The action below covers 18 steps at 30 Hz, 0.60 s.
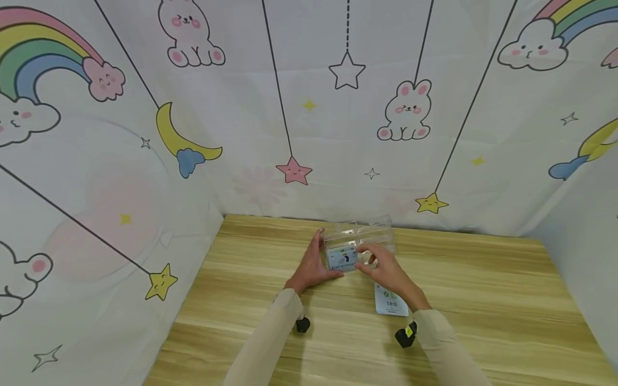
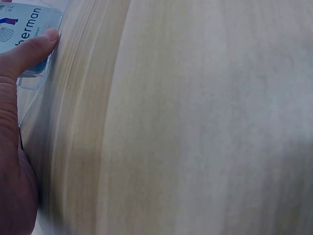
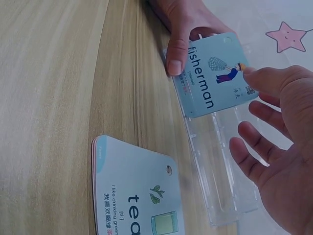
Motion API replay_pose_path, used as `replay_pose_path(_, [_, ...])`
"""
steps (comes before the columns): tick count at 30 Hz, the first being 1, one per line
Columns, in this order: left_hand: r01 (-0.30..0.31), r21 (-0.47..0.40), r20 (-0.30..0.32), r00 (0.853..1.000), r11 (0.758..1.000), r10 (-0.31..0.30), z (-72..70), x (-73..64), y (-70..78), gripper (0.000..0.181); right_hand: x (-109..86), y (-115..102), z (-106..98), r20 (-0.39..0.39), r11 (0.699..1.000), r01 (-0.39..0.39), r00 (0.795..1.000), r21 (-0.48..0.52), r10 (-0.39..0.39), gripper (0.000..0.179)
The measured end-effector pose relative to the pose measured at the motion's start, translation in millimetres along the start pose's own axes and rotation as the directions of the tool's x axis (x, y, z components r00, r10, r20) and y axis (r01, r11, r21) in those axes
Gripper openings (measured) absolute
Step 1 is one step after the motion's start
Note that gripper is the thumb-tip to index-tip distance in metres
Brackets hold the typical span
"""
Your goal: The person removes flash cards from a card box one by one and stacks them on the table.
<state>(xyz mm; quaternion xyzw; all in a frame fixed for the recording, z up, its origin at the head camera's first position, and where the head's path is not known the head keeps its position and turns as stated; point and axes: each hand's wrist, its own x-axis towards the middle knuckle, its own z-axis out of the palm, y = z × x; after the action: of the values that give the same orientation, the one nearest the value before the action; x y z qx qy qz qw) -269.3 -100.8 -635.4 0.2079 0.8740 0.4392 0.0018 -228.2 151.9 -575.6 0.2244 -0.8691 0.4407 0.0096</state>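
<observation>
Both hands are at a clear plastic box with compartments near the back of the table. A light-blue flashcard printed "fisherman" stands at the box's left part. My left hand grips that side of the box, its thumb over the card's lower left corner. At the card's right side my right hand pinches the edge, one fingertip on its face near the picture; its other fingers are spread loosely. A stack of flashcards, topped by one printed "tea", lies on the table below the right hand.
The wood-grain table runs out on both sides of the arms. Behind it hangs a white cloth printed with rainbows, stars and rabbits, close to the box. Dark wrist devices sit below the sleeves.
</observation>
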Motion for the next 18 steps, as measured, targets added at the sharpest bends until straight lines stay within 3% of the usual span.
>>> replay_pose_path(11, [0.01,0.003,0.009,1.0,1.0,-0.01,0.8,0.9,-2.5,0.138,1.8,-0.7,4.2,0.018,0.999,-0.019,1.0,0.046,0.018,0.033])
replay_pose_path(18, [0.013,-0.013,0.009,1.0,1.0,-0.013,0.7,1.3,-4.4,0.137,2.6,-1.3,5.6,0.006,1.0,-0.007,1.0,0.0,0.007,0.039])
